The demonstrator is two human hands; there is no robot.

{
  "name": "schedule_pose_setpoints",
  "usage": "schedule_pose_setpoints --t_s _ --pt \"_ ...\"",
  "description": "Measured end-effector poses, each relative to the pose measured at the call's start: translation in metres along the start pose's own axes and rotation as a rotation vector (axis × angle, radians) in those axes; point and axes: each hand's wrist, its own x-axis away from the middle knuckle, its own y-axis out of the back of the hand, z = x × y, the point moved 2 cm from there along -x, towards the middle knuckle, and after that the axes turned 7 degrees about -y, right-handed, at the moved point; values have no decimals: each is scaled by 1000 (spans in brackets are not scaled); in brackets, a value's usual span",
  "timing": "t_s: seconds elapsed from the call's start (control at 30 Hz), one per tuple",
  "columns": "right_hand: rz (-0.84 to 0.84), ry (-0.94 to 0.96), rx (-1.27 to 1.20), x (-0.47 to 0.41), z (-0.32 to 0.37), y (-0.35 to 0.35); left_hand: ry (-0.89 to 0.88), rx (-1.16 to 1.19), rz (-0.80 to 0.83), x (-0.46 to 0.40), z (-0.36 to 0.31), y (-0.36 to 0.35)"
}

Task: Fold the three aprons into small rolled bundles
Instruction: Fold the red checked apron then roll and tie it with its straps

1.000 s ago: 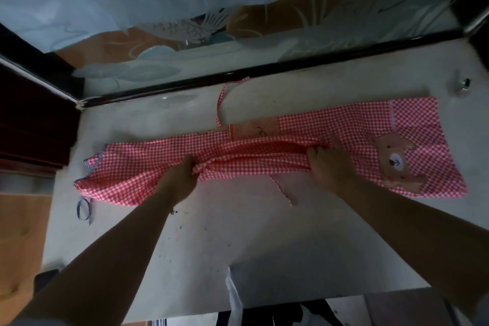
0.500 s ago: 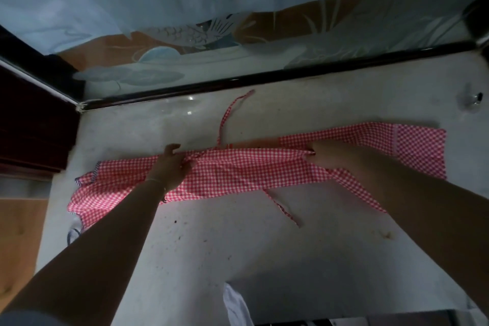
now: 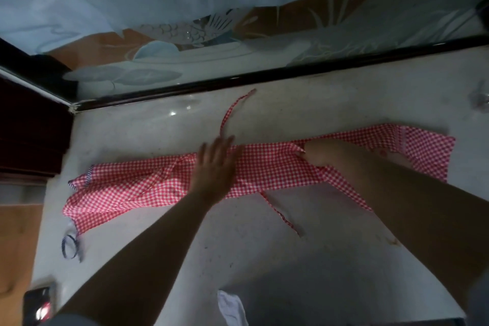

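Lying folded into a long band across the pale counter (image 3: 264, 259), the red checked apron (image 3: 264, 167) is crossed near its middle by the blurred left hand (image 3: 215, 164), whose fingers are spread flat and grip nothing. The right hand (image 3: 321, 152) is laid on the cloth further right, but its fingers are hidden, so their state cannot be told. One tie (image 3: 232, 111) is trailed toward the frosted glass (image 3: 238, 8), another (image 3: 281, 216) toward the near edge, where a white scrap (image 3: 231, 307) is cut off.

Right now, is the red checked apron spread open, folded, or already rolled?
Folded, not rolled: the red checked apron lies flat as one long narrow strip on the table, with overlapping layers visible.
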Motion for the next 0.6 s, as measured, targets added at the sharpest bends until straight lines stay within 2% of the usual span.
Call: schedule_pose_setpoints --t_s 0.03,0.1,0.2,0.37,0.47,0.6 --pt "-5 4 10 -1 0 0 -108 -6 60 -6 -14 -7" --pt "-40 5 40 -3 0 0 -174 32 191 -21 -38 -18" --pt "-120 -27 69 1 2 -3 -51 125 276 -37 -57 -35" --pt "-370 -121 -90 28 -3 -11 54 109 299 -41 -63 -49" --pt "-398 -209 -61 42 -21 -15 55 123 308 -39 -61 -53" --pt "-434 -398 -2 59 -78 -7 39 147 327 -42 -61 -51"
